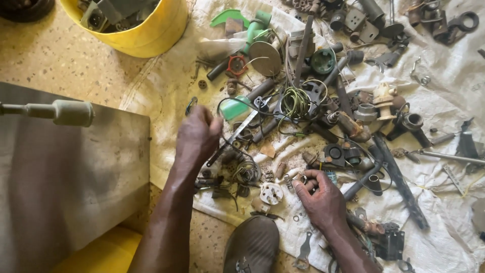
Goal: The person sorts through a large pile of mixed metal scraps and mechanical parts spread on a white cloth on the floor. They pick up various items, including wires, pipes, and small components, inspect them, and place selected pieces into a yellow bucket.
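My right hand (pixel 322 198) lay palm down on the white cloth (pixel 444 222), fingers curled narrow onto a small metal spring (pixel 289 182) beside a round white plug (pixel 271 193). My left hand (pixel 198 135), arm stretched forward, was closed in a loose fist; whether it held anything I couldn't tell. Beyond lay tangled wire (pixel 294 102) and a yellow bucket (pixel 151 30).

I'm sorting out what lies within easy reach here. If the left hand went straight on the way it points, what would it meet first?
Probably the green plastic piece just beyond the left hand, then the coil of green and yellow wire. Depth is unclear from overhead.
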